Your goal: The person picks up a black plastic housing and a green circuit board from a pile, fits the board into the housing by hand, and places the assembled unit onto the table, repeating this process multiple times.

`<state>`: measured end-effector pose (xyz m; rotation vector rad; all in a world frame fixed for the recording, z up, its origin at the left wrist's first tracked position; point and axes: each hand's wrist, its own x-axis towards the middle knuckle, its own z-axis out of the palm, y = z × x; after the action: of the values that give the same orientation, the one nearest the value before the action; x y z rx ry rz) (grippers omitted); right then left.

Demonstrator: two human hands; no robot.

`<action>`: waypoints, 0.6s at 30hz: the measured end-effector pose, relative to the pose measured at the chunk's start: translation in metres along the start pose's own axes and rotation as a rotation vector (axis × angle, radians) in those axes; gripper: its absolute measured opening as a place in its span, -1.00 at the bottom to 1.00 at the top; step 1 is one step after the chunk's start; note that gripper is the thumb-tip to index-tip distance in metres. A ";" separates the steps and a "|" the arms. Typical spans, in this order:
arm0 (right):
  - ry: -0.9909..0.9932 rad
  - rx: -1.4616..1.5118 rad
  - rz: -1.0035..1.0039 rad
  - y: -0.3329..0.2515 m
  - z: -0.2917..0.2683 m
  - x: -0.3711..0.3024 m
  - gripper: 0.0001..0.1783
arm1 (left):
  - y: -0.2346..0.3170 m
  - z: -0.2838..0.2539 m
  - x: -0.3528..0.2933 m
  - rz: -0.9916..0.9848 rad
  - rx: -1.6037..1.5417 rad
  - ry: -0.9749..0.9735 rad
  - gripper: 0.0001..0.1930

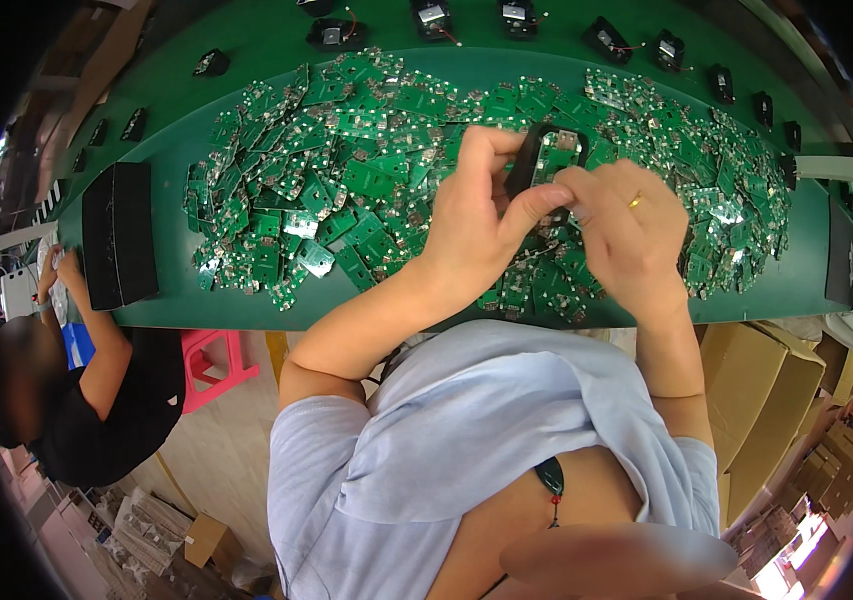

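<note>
My left hand (476, 225) is closed round a small black plastic housing (522, 168), with its thumb along the near side. Inside the housing shows a green circuit board (558, 155) with a silvery metal connector at its far end. My right hand (636, 230), wearing a ring, has thumb and fingers pinched together at the near right edge of the housing, touching the left thumb tip. Whatever lies between those fingertips is hidden. Beneath and around both hands spreads a wide heap of loose green circuit boards (376, 170).
Several black housings (433, 20), some with thin red wires, stand along the green belt (266, 45) beyond the heap. Black barriers (118, 235) flank the work surface. At left sits a co-worker (96, 400) beside a pink stool (216, 370). Cardboard boxes (751, 400) stand at right.
</note>
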<state>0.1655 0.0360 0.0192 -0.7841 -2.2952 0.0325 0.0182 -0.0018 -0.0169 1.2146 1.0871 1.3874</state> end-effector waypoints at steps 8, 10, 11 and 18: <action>0.072 0.035 0.061 0.003 0.012 -0.003 -0.72 | -0.010 0.002 0.002 0.072 0.052 0.028 -0.64; 0.078 0.016 0.027 0.003 0.016 -0.005 -0.72 | -0.010 0.001 0.002 0.092 0.105 0.015 -0.67; 0.079 0.018 0.029 0.000 0.018 -0.007 -0.72 | -0.005 0.001 0.004 0.103 0.007 0.026 -0.70; -0.040 0.743 0.570 0.006 0.023 -0.006 -0.54 | 0.006 -0.012 0.022 -0.026 -0.150 -0.078 -0.74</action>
<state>0.1580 0.0421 -0.0032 -0.9807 -1.7953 1.0892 0.0047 0.0192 -0.0087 1.1323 0.9245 1.3656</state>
